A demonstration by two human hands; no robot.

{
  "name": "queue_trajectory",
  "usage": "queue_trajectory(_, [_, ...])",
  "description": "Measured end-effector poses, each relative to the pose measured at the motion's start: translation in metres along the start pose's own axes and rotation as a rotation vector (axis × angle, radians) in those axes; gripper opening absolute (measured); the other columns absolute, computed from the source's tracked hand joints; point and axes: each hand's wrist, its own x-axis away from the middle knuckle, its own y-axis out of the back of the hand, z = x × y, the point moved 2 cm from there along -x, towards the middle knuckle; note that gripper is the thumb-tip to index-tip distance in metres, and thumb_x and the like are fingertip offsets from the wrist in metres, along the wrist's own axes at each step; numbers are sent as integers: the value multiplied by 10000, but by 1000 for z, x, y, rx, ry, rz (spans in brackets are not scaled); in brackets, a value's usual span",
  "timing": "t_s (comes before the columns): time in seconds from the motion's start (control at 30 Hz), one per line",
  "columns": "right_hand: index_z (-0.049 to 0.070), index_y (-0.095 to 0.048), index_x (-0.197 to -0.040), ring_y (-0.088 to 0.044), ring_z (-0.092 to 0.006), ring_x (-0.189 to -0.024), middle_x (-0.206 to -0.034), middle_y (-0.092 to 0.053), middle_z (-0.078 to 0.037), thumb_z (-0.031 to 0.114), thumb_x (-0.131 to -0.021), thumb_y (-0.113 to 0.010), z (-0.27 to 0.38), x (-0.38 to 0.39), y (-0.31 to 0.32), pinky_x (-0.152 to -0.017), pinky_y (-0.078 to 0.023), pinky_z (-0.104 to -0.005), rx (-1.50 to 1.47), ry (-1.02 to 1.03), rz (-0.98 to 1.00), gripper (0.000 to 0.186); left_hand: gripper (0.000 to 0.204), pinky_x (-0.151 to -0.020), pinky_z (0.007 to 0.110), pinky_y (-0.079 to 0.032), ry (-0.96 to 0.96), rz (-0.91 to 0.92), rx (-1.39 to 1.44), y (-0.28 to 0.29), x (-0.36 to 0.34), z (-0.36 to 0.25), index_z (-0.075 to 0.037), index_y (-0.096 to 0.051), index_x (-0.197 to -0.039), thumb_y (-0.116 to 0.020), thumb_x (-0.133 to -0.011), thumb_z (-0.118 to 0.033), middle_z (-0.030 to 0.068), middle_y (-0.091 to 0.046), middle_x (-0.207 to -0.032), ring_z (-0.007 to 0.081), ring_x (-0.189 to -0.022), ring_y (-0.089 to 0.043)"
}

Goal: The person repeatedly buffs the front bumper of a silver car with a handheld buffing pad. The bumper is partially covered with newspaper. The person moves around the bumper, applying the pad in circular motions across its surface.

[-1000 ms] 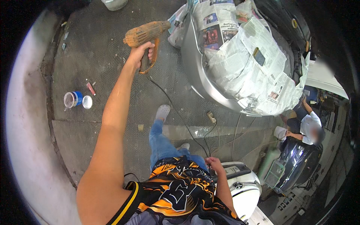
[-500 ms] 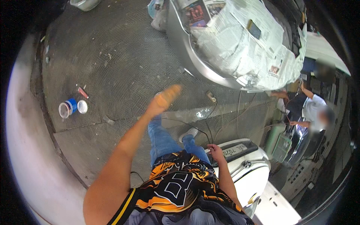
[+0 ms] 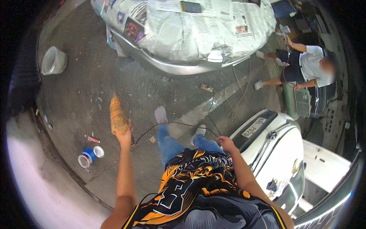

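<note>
Left hand [image 3: 124, 137] wraps a dirty orange, ribbed, tapering power tool [image 3: 118, 114], its body jutting ahead of the knuckles. Right hand [image 3: 225, 143] half-curled beside a thin black cable [image 3: 183, 123]; I can't tell whether it grips.

1. View taken from my head, left-side fisheye, aimed steeply down past my shirt [image 3: 202, 183] to the floor [image 3: 87, 84].
2. Upright, unmirrored: my left hand [image 3: 122, 136] falls left of centre, my right hand [image 3: 227, 144] right of it.
3. Shirt nearest the lens, along the lower edge; floor farther off.
4. Wide field: newspaper [image 3: 179, 36] at top, white car [image 3: 280, 152] lower right; rim dark, edges bowed.
</note>
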Motion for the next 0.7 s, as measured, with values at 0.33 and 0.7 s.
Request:
queue_trajectory(0.33, [157, -732, -1097, -662, -350, -1029, -1103, -706, -149, 154, -907, -556, -24, -16, -5, -912, -516, -439, -89, 25, 27, 259, 345, -791, 347, -555, -345, 655, -103, -188, 100, -19, -9, -638, -1112, -795, -819, -103, 90, -711, -988, 188, -872, -678])
queue_trajectory(0.7, [193, -745, -1105, -667, -308, -1054, -1132, -713, -130, 200, -899, -592, -118, -40, -27, -922, -516, -402, -232, 149, 66, 256, 188, -567, 291, -491, -37, -107, -117, -82, 108, -38, -54, -593, -975, -734, -851, -60, 14, -579, -818, 125, -644, -554])
